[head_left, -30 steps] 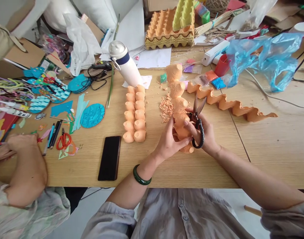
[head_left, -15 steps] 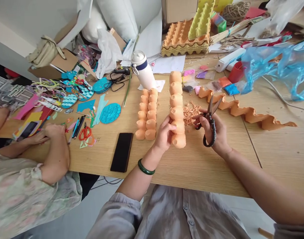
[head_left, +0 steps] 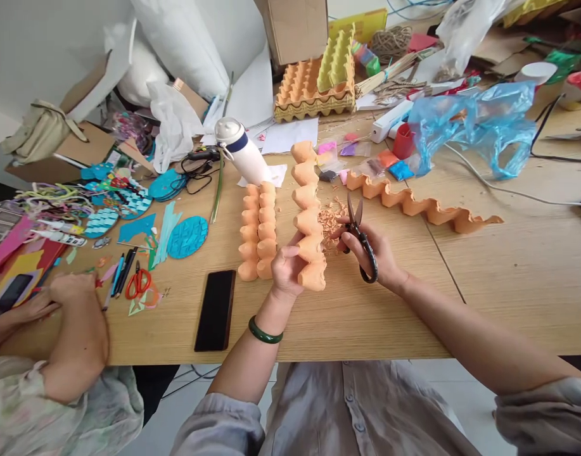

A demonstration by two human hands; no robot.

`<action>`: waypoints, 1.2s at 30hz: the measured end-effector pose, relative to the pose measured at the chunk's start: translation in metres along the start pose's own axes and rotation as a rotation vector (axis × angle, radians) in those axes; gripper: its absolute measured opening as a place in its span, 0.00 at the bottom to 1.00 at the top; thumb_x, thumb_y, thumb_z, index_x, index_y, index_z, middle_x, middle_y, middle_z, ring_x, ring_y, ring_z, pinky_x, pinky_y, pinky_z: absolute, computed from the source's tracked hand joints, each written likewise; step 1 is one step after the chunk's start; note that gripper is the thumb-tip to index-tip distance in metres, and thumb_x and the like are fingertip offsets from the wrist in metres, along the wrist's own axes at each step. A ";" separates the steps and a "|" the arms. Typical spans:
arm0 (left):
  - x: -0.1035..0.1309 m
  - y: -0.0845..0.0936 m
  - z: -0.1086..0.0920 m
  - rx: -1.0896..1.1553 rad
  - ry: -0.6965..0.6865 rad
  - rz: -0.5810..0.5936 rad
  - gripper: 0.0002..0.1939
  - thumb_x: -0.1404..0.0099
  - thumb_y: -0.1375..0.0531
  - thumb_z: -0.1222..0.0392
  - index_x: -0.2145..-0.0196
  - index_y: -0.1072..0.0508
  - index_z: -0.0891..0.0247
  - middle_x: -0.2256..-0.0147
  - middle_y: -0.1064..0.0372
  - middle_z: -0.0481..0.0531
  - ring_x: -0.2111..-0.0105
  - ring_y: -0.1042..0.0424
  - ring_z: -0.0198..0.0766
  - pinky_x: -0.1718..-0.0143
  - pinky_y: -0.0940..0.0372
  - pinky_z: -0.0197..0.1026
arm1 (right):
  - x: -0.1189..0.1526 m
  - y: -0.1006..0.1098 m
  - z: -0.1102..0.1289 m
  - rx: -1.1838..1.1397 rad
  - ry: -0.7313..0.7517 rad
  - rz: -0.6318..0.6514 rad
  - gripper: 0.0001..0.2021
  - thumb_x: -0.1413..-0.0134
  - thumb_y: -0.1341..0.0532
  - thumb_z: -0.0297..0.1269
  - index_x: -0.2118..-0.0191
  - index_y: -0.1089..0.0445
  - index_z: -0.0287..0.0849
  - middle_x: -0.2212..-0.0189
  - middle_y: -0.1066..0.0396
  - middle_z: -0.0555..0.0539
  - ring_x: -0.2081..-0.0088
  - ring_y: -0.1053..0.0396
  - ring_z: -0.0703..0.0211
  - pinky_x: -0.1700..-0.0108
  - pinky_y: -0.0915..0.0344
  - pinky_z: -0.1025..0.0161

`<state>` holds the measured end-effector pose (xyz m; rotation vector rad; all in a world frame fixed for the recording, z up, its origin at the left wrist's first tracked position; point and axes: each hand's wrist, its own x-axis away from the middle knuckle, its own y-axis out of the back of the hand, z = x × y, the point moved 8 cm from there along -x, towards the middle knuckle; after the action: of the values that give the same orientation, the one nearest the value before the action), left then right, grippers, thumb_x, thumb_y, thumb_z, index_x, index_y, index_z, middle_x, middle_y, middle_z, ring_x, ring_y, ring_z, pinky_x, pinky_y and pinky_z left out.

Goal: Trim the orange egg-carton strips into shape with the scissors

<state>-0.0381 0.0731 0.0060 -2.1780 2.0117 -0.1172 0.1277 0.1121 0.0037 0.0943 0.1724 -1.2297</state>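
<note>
Gripping the strip (head_left: pixel 305 193) by its near end, the left hand (head_left: pixel 286 271) has it between the double row (head_left: pixel 258 231) and the scraps (head_left: pixel 331 221); the right hand (head_left: pixel 378 252) holds scissors (head_left: pixel 355 227), blades parted. Shallow snips, strip steady, should spare the cups.

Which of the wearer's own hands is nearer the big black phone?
Left. The left hand, holding the orange cup strip, is right of the big black phone; the right hand, holding the scissors, is farther right, beyond the strip.
</note>
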 end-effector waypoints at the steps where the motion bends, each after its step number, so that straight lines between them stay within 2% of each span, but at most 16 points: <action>1: 0.000 -0.001 0.002 0.022 0.028 0.006 0.32 0.37 0.43 0.25 0.51 0.20 0.53 0.64 0.24 0.57 0.67 0.25 0.46 0.72 0.31 0.46 | 0.001 0.000 -0.001 0.016 -0.004 0.007 0.28 0.38 0.34 0.62 0.45 0.28 0.43 0.61 0.21 0.46 0.66 0.27 0.60 0.60 0.28 0.57; 5: 0.000 -0.001 0.003 0.035 0.057 -0.036 0.31 0.36 0.43 0.26 0.51 0.21 0.51 0.64 0.24 0.57 0.68 0.26 0.45 0.73 0.31 0.45 | 0.002 -0.001 -0.002 0.065 -0.010 0.038 0.29 0.37 0.36 0.62 0.43 0.28 0.44 0.60 0.20 0.45 0.65 0.26 0.58 0.58 0.26 0.55; 8: -0.001 -0.004 0.002 0.136 0.082 -0.026 0.26 0.38 0.39 0.31 0.52 0.20 0.51 0.61 0.23 0.56 0.66 0.25 0.43 0.72 0.29 0.44 | 0.003 -0.003 0.004 0.093 0.009 0.055 0.27 0.35 0.37 0.61 0.43 0.28 0.44 0.58 0.21 0.44 0.65 0.25 0.58 0.58 0.26 0.56; 11: -0.001 -0.003 0.003 0.198 0.110 -0.040 0.25 0.41 0.35 0.38 0.50 0.21 0.52 0.51 0.23 0.55 0.56 0.23 0.45 0.61 0.23 0.45 | 0.005 -0.003 0.010 0.157 0.034 0.049 0.26 0.34 0.37 0.57 0.42 0.28 0.42 0.59 0.21 0.43 0.64 0.25 0.57 0.59 0.27 0.57; 13: 0.000 -0.002 0.005 0.230 0.124 -0.057 0.24 0.40 0.35 0.43 0.48 0.22 0.52 0.48 0.24 0.54 0.51 0.24 0.45 0.54 0.23 0.46 | 0.006 -0.002 0.015 0.252 0.080 0.031 0.25 0.35 0.35 0.52 0.41 0.29 0.42 0.62 0.22 0.44 0.65 0.26 0.56 0.61 0.29 0.58; 17: 0.003 -0.005 0.004 0.421 0.137 -0.060 0.24 0.42 0.33 0.53 0.46 0.23 0.50 0.49 0.24 0.49 0.50 0.25 0.41 0.53 0.26 0.41 | 0.005 0.000 0.026 0.561 0.159 -0.010 0.23 0.40 0.35 0.44 0.41 0.31 0.43 0.71 0.27 0.50 0.72 0.32 0.59 0.67 0.36 0.60; 19: 0.004 -0.006 0.001 0.492 0.150 -0.078 0.27 0.41 0.34 0.56 0.43 0.24 0.51 0.51 0.24 0.49 0.52 0.25 0.40 0.53 0.27 0.40 | 0.004 0.001 0.026 0.641 0.133 -0.001 0.22 0.42 0.35 0.42 0.43 0.31 0.43 0.71 0.27 0.51 0.73 0.34 0.60 0.68 0.38 0.61; 22: 0.006 -0.006 0.001 0.539 0.212 -0.108 0.32 0.44 0.36 0.58 0.40 0.25 0.51 0.54 0.25 0.50 0.65 0.31 0.38 0.66 0.31 0.39 | 0.002 0.000 0.019 0.571 0.048 0.050 0.19 0.41 0.36 0.44 0.46 0.31 0.43 0.71 0.27 0.51 0.73 0.34 0.60 0.67 0.38 0.62; 24: 0.007 -0.006 0.001 0.549 0.246 -0.120 0.34 0.46 0.38 0.57 0.40 0.26 0.52 0.53 0.25 0.52 0.69 0.36 0.37 0.70 0.35 0.39 | 0.002 -0.002 0.014 0.500 0.011 0.085 0.18 0.39 0.36 0.45 0.47 0.30 0.43 0.71 0.27 0.51 0.72 0.33 0.60 0.67 0.38 0.62; 27: 0.006 -0.005 0.003 0.556 0.267 -0.135 0.33 0.47 0.41 0.57 0.42 0.25 0.55 0.51 0.26 0.54 0.69 0.39 0.36 0.70 0.37 0.40 | 0.004 -0.005 0.015 0.520 0.071 0.100 0.16 0.38 0.37 0.43 0.47 0.29 0.42 0.72 0.29 0.51 0.74 0.35 0.61 0.68 0.38 0.62; 31: 0.006 -0.005 0.006 0.554 0.294 -0.138 0.30 0.48 0.41 0.57 0.46 0.22 0.56 0.50 0.27 0.55 0.70 0.39 0.36 0.70 0.39 0.41 | 0.007 -0.008 0.031 0.621 0.223 0.097 0.14 0.38 0.37 0.39 0.49 0.27 0.40 0.72 0.30 0.51 0.74 0.35 0.62 0.68 0.38 0.62; 32: 0.006 -0.005 0.006 0.546 0.293 -0.136 0.30 0.49 0.41 0.57 0.47 0.22 0.56 0.50 0.27 0.55 0.70 0.39 0.36 0.70 0.38 0.41 | 0.007 -0.008 0.034 0.610 0.218 0.111 0.14 0.38 0.37 0.40 0.50 0.27 0.40 0.73 0.30 0.50 0.74 0.35 0.62 0.69 0.38 0.63; 34: 0.007 -0.005 0.004 0.515 0.276 -0.142 0.30 0.48 0.42 0.58 0.47 0.22 0.55 0.50 0.27 0.54 0.70 0.37 0.37 0.69 0.37 0.41 | 0.006 -0.008 0.035 0.510 0.115 0.176 0.14 0.37 0.36 0.45 0.52 0.26 0.40 0.74 0.31 0.51 0.75 0.36 0.62 0.71 0.38 0.64; 36: 0.008 -0.003 0.001 0.471 0.238 -0.162 0.28 0.47 0.42 0.58 0.47 0.22 0.53 0.49 0.27 0.53 0.69 0.36 0.37 0.67 0.35 0.41 | 0.008 -0.013 0.026 0.308 -0.135 0.338 0.18 0.37 0.35 0.53 0.58 0.28 0.41 0.76 0.31 0.51 0.78 0.37 0.63 0.76 0.41 0.65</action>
<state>-0.0341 0.0656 0.0047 -2.0803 1.6817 -0.8168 0.1203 0.0963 0.0279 0.2956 -0.1480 -0.9132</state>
